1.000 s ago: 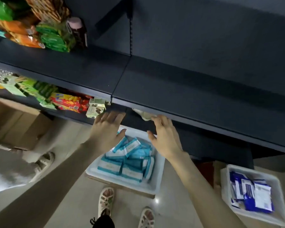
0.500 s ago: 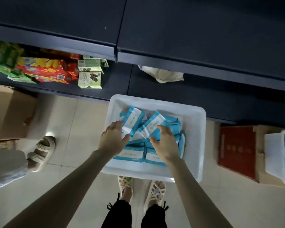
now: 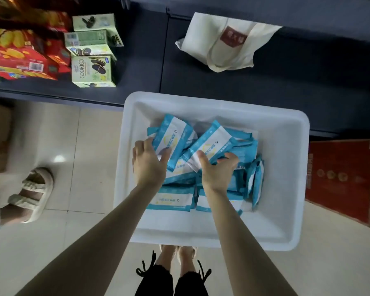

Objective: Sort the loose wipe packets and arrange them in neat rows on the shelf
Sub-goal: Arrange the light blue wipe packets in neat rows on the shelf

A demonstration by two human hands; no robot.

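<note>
Change: both hands have dropped from the shelf (image 3: 265,86) edge into the tub (image 3: 286,146).
Left hand (image 3: 149,165): fingers closed around one packet (image 3: 173,137).
Right hand (image 3: 217,171): fingers pinching another packet (image 3: 212,144).
Meaning: next pair likely heads shelfward.

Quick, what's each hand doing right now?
Left hand: closed on a blue-and-white wipe packet in the white bin.
Right hand: closed on another wipe packet.
</note>
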